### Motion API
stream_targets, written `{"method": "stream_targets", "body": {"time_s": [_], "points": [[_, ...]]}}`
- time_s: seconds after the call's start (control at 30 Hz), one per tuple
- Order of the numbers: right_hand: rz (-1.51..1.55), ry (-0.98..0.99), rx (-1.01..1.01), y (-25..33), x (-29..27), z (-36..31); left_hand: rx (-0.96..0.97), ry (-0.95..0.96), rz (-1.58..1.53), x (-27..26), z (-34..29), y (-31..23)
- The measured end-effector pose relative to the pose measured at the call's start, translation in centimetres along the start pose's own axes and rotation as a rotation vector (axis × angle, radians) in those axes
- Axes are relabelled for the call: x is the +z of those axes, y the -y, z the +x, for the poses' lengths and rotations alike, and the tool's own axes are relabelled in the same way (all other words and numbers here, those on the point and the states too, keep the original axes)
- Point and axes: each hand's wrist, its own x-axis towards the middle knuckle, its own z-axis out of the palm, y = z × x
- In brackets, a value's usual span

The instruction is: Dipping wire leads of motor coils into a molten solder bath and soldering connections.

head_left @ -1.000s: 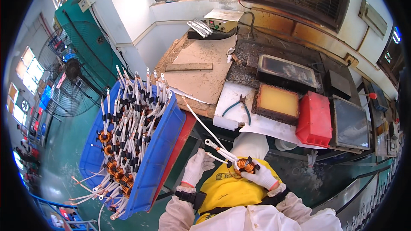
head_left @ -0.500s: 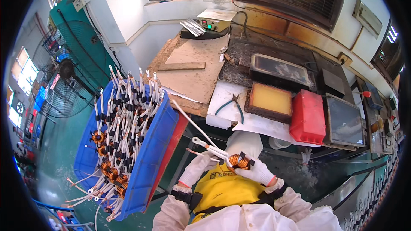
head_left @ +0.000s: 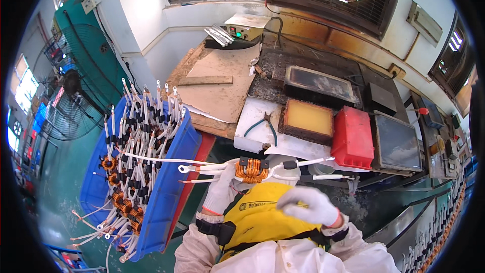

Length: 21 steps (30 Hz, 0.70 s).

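Observation:
My left hand [head_left: 220,193], in a white glove, is closed on the left side of a copper-wound ring coil [head_left: 252,171]. The coil hangs level in front of my waist. White leads with ring lugs run from it both ways, with black sleeves on the right-hand ones. My right hand [head_left: 312,206], also gloved and slightly blurred, is below and right of the coil, apart from it. Its fingers point left, loosely bent, with nothing seen in them. To my left a blue bin [head_left: 172,177] holds many similar coils [head_left: 121,202] with white leads.
On the bench ahead lie cutting pliers [head_left: 263,127], a tray of yellowish material [head_left: 309,121], a red bin [head_left: 352,136] and a dark-framed rectangular pot [head_left: 320,84]. A control box with a green light [head_left: 245,27] stands behind. A fan [head_left: 71,82] is at far left.
The coil has turned so its leads lie sideways, and it has moved left and up. My right hand has let go of it and drawn away. The whole view has shifted slightly.

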Motion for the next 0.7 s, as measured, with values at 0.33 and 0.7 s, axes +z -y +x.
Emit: {"method": "stream_targets", "body": {"time_s": [0.33,0.7], "points": [[0.701,0.082,0.259,-6.7,6.3,3.1,-0.136,0.020,-0.425,2.0,-0.7,1.6],[0.125,-0.539,0.057,-4.1,6.2,2.3,-0.012,-0.098,-0.267,2.5,-1.1,3.1]]}}
